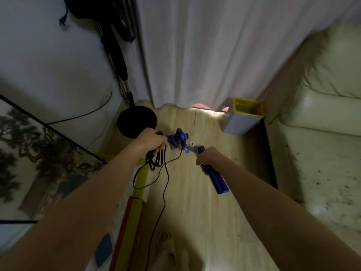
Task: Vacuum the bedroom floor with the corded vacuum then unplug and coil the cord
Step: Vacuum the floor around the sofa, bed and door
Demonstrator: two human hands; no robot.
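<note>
I stand in a home — a lived-in room with a pale wooden plank floor underfoot. A long white curtain hangs to the boards, a cream leather sofa sits at my right, and a black round-based standing fan occupies the corner.

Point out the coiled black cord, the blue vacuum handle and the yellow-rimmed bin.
coiled black cord (155, 160), head view, on the hanging loops
blue vacuum handle (219, 182), head view, on its lower end
yellow-rimmed bin (241, 122), head view, on its pale side wall
</note>
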